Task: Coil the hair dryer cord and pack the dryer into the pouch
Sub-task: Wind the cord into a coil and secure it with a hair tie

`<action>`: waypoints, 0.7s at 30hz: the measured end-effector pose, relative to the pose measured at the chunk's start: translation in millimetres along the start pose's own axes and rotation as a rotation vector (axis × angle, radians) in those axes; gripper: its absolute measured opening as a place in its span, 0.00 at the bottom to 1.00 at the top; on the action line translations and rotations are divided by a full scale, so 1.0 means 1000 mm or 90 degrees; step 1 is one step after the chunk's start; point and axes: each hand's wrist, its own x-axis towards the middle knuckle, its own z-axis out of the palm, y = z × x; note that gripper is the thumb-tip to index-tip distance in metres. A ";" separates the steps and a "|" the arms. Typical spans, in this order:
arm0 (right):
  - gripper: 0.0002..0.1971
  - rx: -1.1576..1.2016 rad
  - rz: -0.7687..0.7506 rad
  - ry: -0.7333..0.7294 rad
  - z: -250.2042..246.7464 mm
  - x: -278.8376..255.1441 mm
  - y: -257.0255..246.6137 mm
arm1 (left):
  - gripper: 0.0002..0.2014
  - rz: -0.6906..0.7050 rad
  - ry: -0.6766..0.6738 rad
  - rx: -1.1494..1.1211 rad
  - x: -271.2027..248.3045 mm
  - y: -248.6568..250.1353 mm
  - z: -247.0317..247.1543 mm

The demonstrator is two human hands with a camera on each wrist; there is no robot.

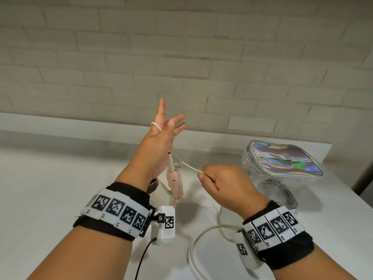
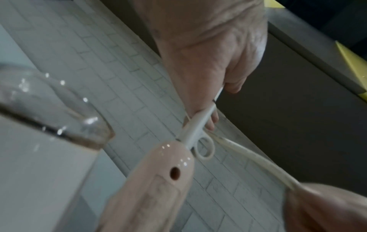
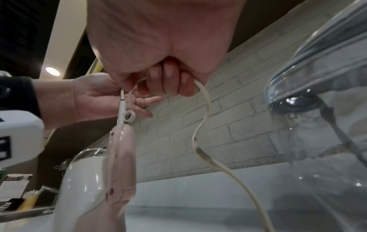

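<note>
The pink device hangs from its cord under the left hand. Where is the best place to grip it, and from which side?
Probably the middle of the pink device, wrapping its long, rounded body from the person's right. It hangs nearly upright, the thin white sleeve on top offers a poor grip, and the left hand and wrist block the other side.

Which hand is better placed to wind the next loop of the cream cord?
Right, probably: the right hand pinches the cord, with slack below. The left hand is spread, a loop already on one finger.
</note>
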 end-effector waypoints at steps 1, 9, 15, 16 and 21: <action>0.17 0.005 -0.008 0.014 -0.004 -0.002 -0.001 | 0.31 -0.004 0.006 0.006 0.000 0.001 -0.002; 0.12 0.093 -0.085 0.182 -0.054 0.006 -0.021 | 0.28 -0.092 -0.053 0.133 -0.005 0.010 0.000; 0.11 0.111 -0.050 0.279 -0.072 0.035 -0.013 | 0.41 -0.195 -0.294 0.138 -0.036 0.003 0.028; 0.11 0.122 -0.040 0.277 -0.070 0.039 -0.008 | 0.46 -0.210 -0.331 0.084 -0.037 -0.001 0.029; 0.13 0.372 0.144 0.191 -0.035 0.054 0.009 | 0.21 -0.190 -0.415 0.053 -0.043 -0.001 0.025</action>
